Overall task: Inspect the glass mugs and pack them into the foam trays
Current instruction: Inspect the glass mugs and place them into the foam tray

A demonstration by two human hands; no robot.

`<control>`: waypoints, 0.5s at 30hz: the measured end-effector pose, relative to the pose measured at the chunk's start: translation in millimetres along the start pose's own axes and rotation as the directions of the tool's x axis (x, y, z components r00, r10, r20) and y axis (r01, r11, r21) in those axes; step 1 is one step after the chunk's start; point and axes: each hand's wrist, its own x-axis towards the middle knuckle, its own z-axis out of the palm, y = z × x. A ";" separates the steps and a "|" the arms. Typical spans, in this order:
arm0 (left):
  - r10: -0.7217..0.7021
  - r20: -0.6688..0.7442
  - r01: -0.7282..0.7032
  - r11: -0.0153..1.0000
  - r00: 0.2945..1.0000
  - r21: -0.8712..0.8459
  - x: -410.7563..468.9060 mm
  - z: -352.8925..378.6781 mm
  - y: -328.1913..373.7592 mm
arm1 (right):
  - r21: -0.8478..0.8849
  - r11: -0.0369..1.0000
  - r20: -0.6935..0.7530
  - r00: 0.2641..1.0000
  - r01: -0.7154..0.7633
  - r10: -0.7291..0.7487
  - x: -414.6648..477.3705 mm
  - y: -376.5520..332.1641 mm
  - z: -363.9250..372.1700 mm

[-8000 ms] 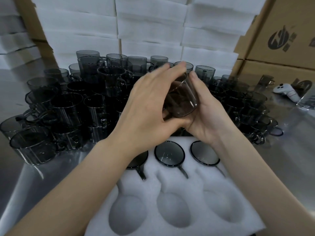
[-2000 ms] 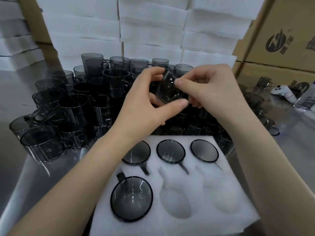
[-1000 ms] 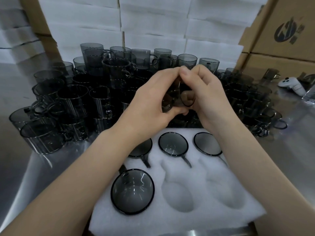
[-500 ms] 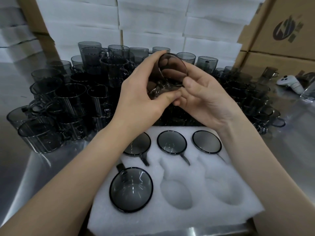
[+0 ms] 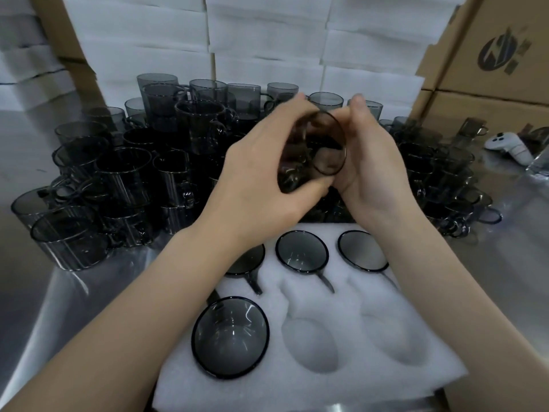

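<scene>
Both hands hold one smoky grey glass mug [image 5: 319,150] tilted on its side above the tray, its rim facing right and toward me. My left hand [image 5: 261,179] grips its body from the left and my right hand [image 5: 365,171] cups it from the right. Below lies the white foam tray [image 5: 350,346]. Its back row holds three mugs [image 5: 301,252], one partly hidden under my left wrist. A fourth mug [image 5: 230,336] sits in the front-left pocket. The front-middle pocket [image 5: 309,344] and the front-right pocket hold nothing.
Several loose grey mugs [image 5: 118,179] crowd the steel table [image 5: 59,298] behind and left of the tray, with more mugs at the right [image 5: 439,179]. White foam stacks [image 5: 267,49] line the back. Cardboard boxes [image 5: 499,60] stand right. A white controller [image 5: 508,145] lies far right.
The mug has been turned in my hands, rim swinging from up and away to face right. Eight seconds ago the front-left pocket was bare; a mug now sits in it.
</scene>
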 end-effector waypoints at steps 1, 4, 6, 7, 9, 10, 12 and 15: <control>-0.029 -0.035 0.028 0.998 0.999 -0.052 0.1 -0.6 0.7 | 0.051 0.998 0.037 0.999 -0.023 0.021 1.0 -1.3 -1.5; -0.131 -0.097 0.105 0.967 0.987 -0.232 0.4 -3.3 2.5 | 0.042 0.998 0.182 0.982 -0.052 0.044 0.1 -3.5 -2.4; -0.178 -0.098 0.138 0.936 0.979 -0.323 0.3 -4.1 3.0 | 0.018 0.999 0.229 0.972 -0.050 0.045 -1.7 -2.4 -2.3; -0.190 -0.089 0.148 0.926 0.978 -0.348 0.4 -4.0 3.0 | 0.021 0.999 0.239 0.970 -0.043 0.037 -2.7 -1.5 -2.5; -0.199 -0.065 0.164 0.920 0.978 -0.357 1.2 -3.7 2.6 | 0.029 1.000 0.245 0.970 -0.006 -0.001 -3.8 0.2 -3.7; -0.202 -0.054 0.170 0.920 0.978 -0.354 1.7 -3.5 2.7 | 0.034 0.999 0.234 0.972 0.013 -0.020 -4.0 0.4 -4.0; -0.218 -0.048 0.189 0.918 0.975 -0.348 2.5 -2.9 2.0 | 0.054 0.998 0.181 0.983 0.023 -0.033 -4.1 -0.2 -3.5; -0.271 -0.044 0.244 0.916 0.962 -0.318 4.1 -2.8 2.3 | 0.062 0.998 0.093 0.995 0.032 -0.038 -3.3 -0.5 -4.5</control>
